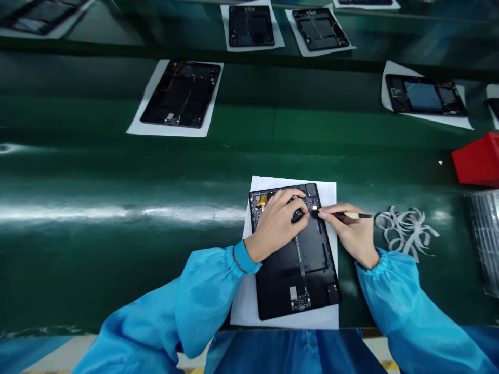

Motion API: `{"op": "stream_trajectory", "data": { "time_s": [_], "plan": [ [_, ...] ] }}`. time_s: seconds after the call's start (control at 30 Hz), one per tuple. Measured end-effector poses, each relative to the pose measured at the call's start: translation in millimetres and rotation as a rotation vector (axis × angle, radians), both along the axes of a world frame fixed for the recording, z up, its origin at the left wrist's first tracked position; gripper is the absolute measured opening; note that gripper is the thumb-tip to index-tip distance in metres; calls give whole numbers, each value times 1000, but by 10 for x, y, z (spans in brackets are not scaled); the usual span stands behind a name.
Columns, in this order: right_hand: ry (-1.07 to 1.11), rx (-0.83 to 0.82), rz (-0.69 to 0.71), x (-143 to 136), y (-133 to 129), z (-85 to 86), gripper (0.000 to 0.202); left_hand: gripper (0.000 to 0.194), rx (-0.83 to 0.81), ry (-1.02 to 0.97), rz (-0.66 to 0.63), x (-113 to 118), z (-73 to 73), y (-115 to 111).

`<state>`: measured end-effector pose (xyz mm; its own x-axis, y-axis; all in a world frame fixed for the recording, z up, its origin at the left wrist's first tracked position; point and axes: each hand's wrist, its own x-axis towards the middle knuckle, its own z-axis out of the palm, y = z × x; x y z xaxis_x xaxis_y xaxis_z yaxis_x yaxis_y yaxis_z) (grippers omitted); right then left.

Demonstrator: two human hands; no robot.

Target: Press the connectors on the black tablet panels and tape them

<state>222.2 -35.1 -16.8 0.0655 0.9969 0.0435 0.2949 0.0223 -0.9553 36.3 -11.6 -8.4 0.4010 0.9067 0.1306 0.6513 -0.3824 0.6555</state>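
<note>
An opened black tablet housing (pixel 276 280) lies slightly turned on a white sheet (pixel 244 306) before me, its inside facing up. My left hand (pixel 278 223) rests over its upper part, fingers curled and thumb meeting fingertips beside a small dark piece I cannot make out. Between the thumb and fingers of my right hand (pixel 353 228) is a slim pen-like tool (pixel 353 214) with a pale section and dark end. Its tip points at a small white part (pixel 314 208) near the housing's upper right edge. The left hand hides some of the inner parts.
Curled clear strips (pixel 407 228) lie right of my right hand. Farther right are a red bin (pixel 477 161) and a clear plastic tray (pixel 485 234). Another opened tablet (pixel 181 93) sits on paper at far left, one (pixel 424 94) at far right. More lie on the raised shelf (pixel 187 26).
</note>
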Motion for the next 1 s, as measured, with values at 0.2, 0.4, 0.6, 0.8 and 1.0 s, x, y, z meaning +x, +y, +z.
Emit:
{"op": "stream_trajectory", "data": {
  "time_s": [0.2,0.4,0.6,0.8,1.0],
  "plan": [
    [-6,-7,23,-3,3,0,5,3,-1,-1,-4,-4,0,-3],
    [16,9,36,11,10,-11,4,3,4,7,-7,9,-5,2],
    [33,14,34,4,24,-17,4,4,-3,17,-2,12,3,2],
    [47,19,64,7,22,-14,5,3,14,22,1,6,-12,-4],
    [25,49,66,46,13,-12,6,4,15,19,-7,14,-26,-6]
  ]
}}
